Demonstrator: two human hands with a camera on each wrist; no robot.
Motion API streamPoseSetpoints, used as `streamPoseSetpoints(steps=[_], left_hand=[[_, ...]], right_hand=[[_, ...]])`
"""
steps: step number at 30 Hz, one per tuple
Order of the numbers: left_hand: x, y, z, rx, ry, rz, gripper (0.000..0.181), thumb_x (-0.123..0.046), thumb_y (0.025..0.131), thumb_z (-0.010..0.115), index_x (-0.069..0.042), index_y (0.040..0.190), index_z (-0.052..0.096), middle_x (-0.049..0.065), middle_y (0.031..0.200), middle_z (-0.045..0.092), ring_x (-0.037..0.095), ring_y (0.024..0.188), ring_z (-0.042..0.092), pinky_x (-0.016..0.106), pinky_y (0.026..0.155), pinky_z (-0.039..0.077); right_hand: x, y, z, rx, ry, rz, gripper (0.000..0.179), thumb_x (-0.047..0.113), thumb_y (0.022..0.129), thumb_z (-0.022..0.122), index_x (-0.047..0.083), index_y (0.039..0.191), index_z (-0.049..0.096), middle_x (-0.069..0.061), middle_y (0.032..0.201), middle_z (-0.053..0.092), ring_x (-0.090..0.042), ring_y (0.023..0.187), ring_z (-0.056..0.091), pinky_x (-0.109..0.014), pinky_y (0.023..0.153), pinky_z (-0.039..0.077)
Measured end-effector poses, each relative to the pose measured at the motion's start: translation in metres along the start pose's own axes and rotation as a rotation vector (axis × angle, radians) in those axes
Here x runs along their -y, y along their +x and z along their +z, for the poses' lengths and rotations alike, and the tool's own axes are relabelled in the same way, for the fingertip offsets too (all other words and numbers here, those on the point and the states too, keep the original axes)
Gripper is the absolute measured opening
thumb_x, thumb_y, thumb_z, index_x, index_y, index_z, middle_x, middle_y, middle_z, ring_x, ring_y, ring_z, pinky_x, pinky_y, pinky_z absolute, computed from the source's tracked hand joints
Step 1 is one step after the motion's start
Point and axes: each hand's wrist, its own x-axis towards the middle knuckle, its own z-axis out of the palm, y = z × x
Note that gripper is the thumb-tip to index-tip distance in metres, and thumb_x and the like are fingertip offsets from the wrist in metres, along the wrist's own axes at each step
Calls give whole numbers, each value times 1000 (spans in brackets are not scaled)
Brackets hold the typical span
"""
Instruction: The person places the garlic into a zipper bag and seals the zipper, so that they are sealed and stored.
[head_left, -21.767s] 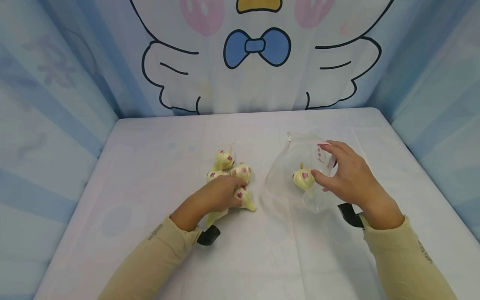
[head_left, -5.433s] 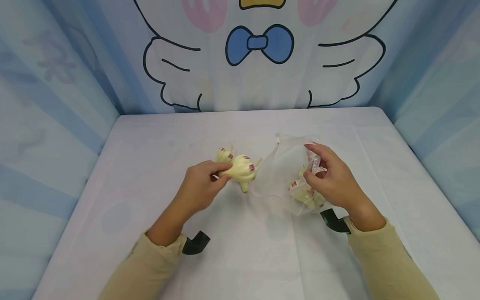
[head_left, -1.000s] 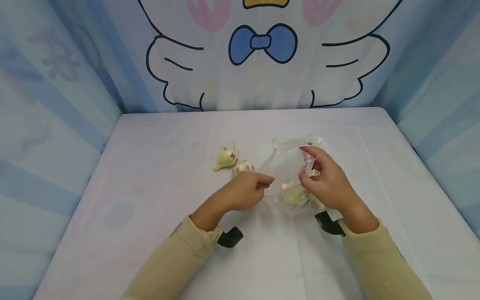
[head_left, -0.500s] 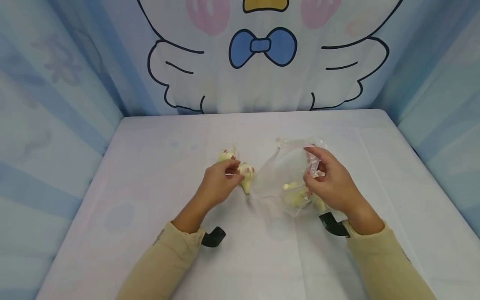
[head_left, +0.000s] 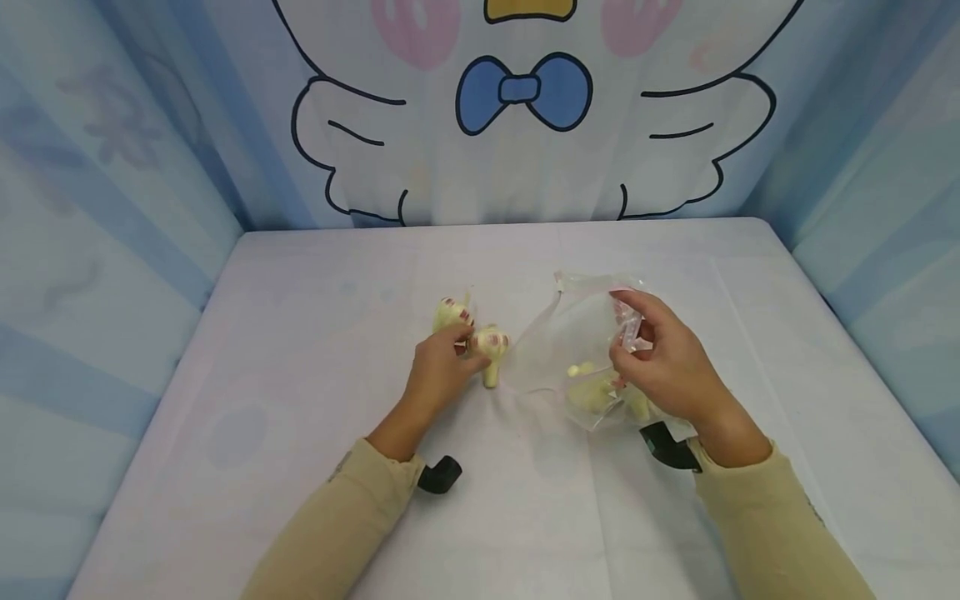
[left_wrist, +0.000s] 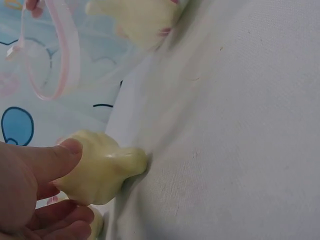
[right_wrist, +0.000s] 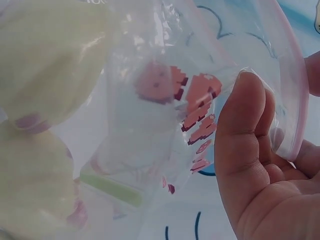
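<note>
My left hand [head_left: 438, 367] holds a pale garlic bulb [head_left: 491, 343] with purplish marks between thumb and fingers, its stem pointing towards me. In the left wrist view the thumb lies across the top of that garlic bulb [left_wrist: 97, 170] and the fingers curl below. A second garlic bulb [head_left: 452, 311] lies just behind the hand. My right hand [head_left: 671, 362] grips the rim of a clear zip bag [head_left: 547, 346], its mouth facing left. Several garlic bulbs [head_left: 592, 394] lie inside the bag, and red print [right_wrist: 202, 110] shows on its plastic.
A white cloth [head_left: 300, 417] covers the table, whose back edge meets a curtain [head_left: 517, 179] with a cartoon figure. Blue-and-white curtains [head_left: 97, 275] rise on both sides. A black wrist mount [head_left: 440, 475] sticks out at the left cuff.
Earlier, more garlic bulbs lay on the table and one in the bag. Over the last second my left hand has moved from the bag's mouth left to a bulb and taken hold of it.
</note>
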Motion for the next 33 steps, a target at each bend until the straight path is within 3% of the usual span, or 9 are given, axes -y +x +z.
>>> streamPoseSetpoints(steps=[5,11,18,28,33], left_hand=[[-2,1,5,5,23,20,48,-16,82,84,5,122,65,15,117,67,29,108,64,42,90,52],[-4,1,14,4,37,-9,63,-17,83,82,8,134,54,19,112,67,29,101,64,43,86,53],[-4,2,22,25,62,-38,67,-17,84,83,9,137,51,23,133,59,32,119,60,43,97,49],[-6,1,21,74,150,33,60,-17,91,75,10,137,49,25,137,55,38,127,52,47,105,42],[-6,-2,16,95,196,13,66,-12,89,76,5,145,44,25,131,60,39,114,61,49,94,50]], right_hand=[[0,0,0,2,4,2,63,-1,93,60,5,152,37,-17,127,50,-27,86,56,-23,64,57],[0,0,0,2,6,14,64,-1,93,60,6,152,37,-16,128,50,-29,88,56,-23,64,57],[0,-2,-1,0,6,24,64,0,93,61,6,152,36,-17,127,50,-30,87,57,-23,64,56],[-2,-2,-2,0,18,29,65,1,93,61,7,153,36,-18,131,49,-31,95,58,-22,65,56],[-2,-3,-2,-1,18,30,66,0,93,61,7,153,36,-18,129,49,-31,93,57,-22,66,56]])
